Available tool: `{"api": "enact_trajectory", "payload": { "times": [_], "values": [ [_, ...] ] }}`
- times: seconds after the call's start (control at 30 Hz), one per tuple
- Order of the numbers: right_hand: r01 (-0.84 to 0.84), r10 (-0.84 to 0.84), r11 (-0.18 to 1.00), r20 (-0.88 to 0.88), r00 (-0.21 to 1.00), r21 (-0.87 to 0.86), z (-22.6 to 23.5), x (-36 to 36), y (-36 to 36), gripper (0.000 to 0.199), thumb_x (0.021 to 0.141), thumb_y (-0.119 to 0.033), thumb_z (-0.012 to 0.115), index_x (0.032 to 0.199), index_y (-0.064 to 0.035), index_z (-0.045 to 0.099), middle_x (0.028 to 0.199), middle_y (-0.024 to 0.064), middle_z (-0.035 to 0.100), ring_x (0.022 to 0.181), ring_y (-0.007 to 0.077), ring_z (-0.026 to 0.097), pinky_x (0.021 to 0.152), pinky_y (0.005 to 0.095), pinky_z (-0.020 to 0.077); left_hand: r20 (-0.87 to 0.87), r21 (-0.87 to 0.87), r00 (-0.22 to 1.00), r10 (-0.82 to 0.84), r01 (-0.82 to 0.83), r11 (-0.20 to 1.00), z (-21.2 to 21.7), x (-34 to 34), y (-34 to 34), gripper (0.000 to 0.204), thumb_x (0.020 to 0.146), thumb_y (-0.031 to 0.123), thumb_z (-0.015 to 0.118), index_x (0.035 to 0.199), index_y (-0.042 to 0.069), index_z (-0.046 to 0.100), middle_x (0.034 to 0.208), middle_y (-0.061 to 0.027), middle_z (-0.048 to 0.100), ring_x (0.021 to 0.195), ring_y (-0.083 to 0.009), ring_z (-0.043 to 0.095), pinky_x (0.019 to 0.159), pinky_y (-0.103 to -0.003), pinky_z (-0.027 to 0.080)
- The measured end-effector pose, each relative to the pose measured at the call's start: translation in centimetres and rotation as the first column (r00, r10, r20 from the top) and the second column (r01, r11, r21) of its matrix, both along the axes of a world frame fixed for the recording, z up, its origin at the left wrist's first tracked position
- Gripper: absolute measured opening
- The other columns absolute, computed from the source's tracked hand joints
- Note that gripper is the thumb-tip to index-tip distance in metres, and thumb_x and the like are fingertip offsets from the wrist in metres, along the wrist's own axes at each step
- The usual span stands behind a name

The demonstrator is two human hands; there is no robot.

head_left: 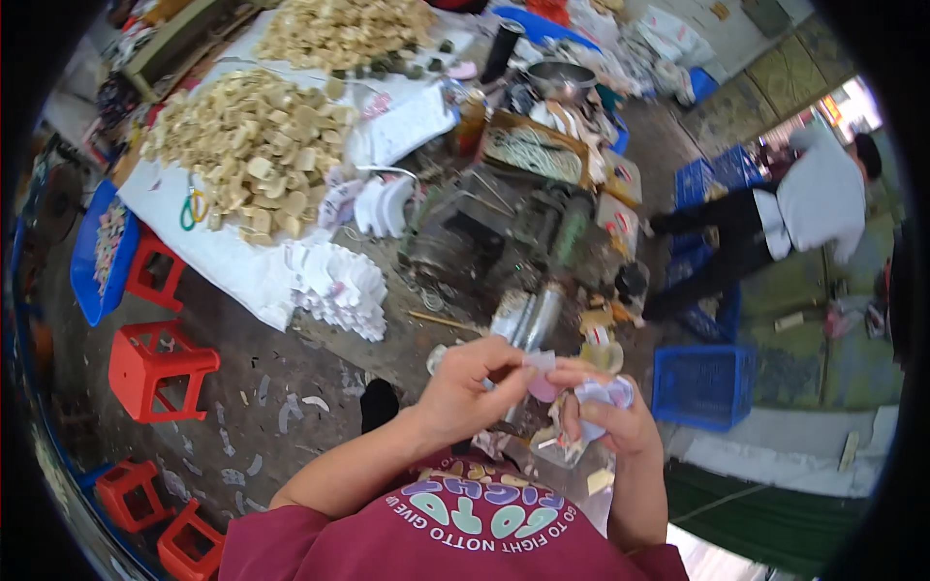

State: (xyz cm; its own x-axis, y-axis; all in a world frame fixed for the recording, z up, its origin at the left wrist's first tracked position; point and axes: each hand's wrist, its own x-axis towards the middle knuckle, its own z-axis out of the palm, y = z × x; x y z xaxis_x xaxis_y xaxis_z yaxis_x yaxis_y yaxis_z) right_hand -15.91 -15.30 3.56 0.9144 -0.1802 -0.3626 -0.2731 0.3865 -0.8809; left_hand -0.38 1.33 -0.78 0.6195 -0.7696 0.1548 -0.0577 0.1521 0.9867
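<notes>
My left hand (473, 385) pinches a small, thin pink-and-white piece (542, 378) between thumb and fingers. Close beside it, my right hand (628, 424) is closed around a bundle of thin white and lilac pieces (608, 393). The right fingertips reach to the edge of the pink-and-white piece. Both hands are in front of a metal cylinder (545, 315) on a dark, greasy machine (475, 232). Curved white cut pieces (334, 286) lie in a heap on the table's near corner.
Piles of beige pieces (257, 145) cover the white table sheet (160, 194), with scissors (194, 208) beside them. Red stools (160, 373) and a blue basin (102, 252) are at left. Blue crates (702, 387) stand at right, near another person (814, 198). Scraps litter the floor.
</notes>
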Motion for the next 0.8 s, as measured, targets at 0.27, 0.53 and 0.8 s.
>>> {"api": "enact_trajectory", "payload": {
  "times": [0.27, 0.53, 0.8],
  "values": [
    [-0.196, 0.111, 0.962, -0.380, 0.918, -0.192, -0.6, -0.8, -4.3, 0.041, 0.084, -0.012, 0.064, 0.121, 0.0027, 0.058, 0.085, 0.0064, 0.065, 0.059, 0.0098, 0.055, 0.056, 0.0244, 0.0455, 0.348, 0.171, 0.922, 0.171, -0.241, 0.955, -5.5, 0.5, 1.3, 0.025, 0.076, 0.004, 0.073, 0.100, 0.004, 0.068, 0.090, -0.0110, 0.059, 0.084, -0.0224, 0.060, 0.074, -0.031, 0.047],
    [-0.137, 0.051, 0.966, -0.356, 0.933, -0.221, -1.3, 3.0, -3.3, 0.045, 0.089, -0.020, 0.062, 0.126, 0.0029, 0.054, 0.071, 0.0035, 0.058, 0.059, 0.0084, 0.054, 0.057, 0.0231, 0.0453, 0.259, 0.182, 0.940, 0.222, -0.273, 0.945, -8.0, 1.2, -0.2, 0.013, 0.077, 0.004, 0.072, 0.090, 0.002, 0.067, 0.089, -0.0105, 0.060, 0.083, -0.0223, 0.060, 0.074, -0.031, 0.047],
    [0.180, -0.179, 0.982, -0.034, 0.983, 0.048, -1.8, 2.3, -1.5, 0.066, 0.092, -0.044, 0.055, 0.129, 0.0104, 0.046, 0.064, 0.0046, 0.054, 0.055, 0.0125, 0.049, 0.059, 0.0294, 0.0430, 0.633, 0.117, 0.527, 0.567, -0.789, 0.603, -12.1, 16.9, 10.6, 0.004, 0.079, 0.002, 0.067, 0.082, 0.003, 0.065, 0.078, -0.0102, 0.060, 0.077, -0.0271, 0.059, 0.070, -0.035, 0.046]
  ]
}}
